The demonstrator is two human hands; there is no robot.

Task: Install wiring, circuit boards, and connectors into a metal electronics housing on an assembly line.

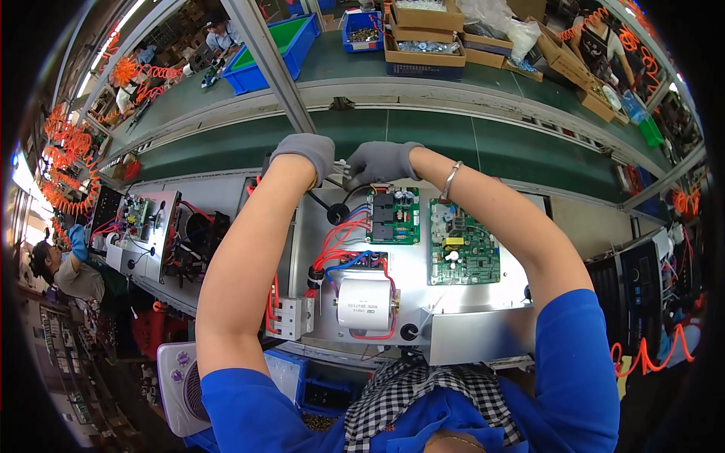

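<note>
Both my hands wear grey gloves and meet at the far edge of a metal chassis plate [411, 298]. My left hand [308, 155] is closed, its fingertips hidden behind its back. Just to its right my right hand [380, 162] is closed too, fingers curled toward the left one. A small pale piece [342, 167] shows in the gap between them; its kind is unclear. Below the hands a black cable [319, 200] runs by a round black grommet [337, 214]. Nearest my right wrist is a green circuit board with black relays [394, 217].
The plate also carries a second green board [464, 253], a white cylindrical capacitor [364, 304], a grey breaker [291, 318] and red wires. A metal post [272, 64] rises beyond the hands. Another wired unit [143, 234] stands left. Blue bins and cartons [424, 60] line the far bench.
</note>
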